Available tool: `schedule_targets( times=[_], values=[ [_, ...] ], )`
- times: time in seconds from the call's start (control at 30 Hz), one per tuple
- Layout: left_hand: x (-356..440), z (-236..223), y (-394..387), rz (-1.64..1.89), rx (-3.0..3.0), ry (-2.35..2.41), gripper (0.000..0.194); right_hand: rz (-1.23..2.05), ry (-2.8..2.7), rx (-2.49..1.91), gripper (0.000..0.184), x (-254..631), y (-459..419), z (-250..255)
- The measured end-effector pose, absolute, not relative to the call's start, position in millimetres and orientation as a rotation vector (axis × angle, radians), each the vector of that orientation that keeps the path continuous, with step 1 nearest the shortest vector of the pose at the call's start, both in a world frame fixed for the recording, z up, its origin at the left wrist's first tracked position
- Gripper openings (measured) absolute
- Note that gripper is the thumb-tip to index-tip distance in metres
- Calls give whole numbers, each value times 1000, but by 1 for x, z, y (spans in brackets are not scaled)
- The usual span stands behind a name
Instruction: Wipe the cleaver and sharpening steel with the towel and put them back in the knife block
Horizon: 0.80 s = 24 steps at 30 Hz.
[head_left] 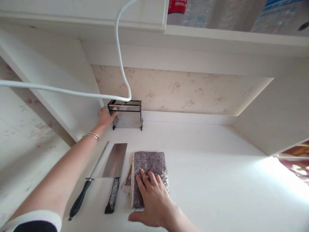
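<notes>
My left hand (105,117) reaches to the back of the white counter and grips the left end of a black-framed metal knife rack (126,113) that stands against the wall. My right hand (152,197) lies flat with fingers spread on a dark grey sharpening stone (150,167) near the front. Left of the stone lie a cleaver (115,167) with a black handle and a honing steel (89,180), both with their handles toward me.
A white cable (118,48) loops down from the upper shelf to the rack and runs off left. Cabinet side panels (62,83) close in the counter (205,174) on both sides. Bottles stand on the shelf above at the top right.
</notes>
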<state>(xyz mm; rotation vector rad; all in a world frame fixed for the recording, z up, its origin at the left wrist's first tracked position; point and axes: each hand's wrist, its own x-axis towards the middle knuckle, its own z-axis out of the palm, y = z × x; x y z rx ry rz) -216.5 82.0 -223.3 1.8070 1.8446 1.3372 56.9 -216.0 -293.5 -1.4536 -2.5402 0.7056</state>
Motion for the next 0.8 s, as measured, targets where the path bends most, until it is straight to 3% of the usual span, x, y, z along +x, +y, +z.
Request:
schedule_targets(
  times=[0.07,0.13,0.27,0.33,0.53,0.8],
  values=[
    [-213,-222,57,1355,1799,1909,66,737,-2542,-1423,106,52,-211,-290],
    [-207,-225,17,1317,1870,1865,54,750,-2551,-1388,100,54,-205,-285],
    [-189,-249,-93,1145,2059,1675,33,619,-2476,-1370,62,68,-193,-283],
    [-181,-272,-148,1075,2095,1669,30,507,-2431,-1406,52,73,-189,-291],
    [-167,-341,-239,887,2190,1838,40,354,-2437,-1373,52,70,-185,-316],
    [-169,-359,-249,943,2296,1909,35,332,-2386,-1326,49,70,-187,-327]
  ],
)
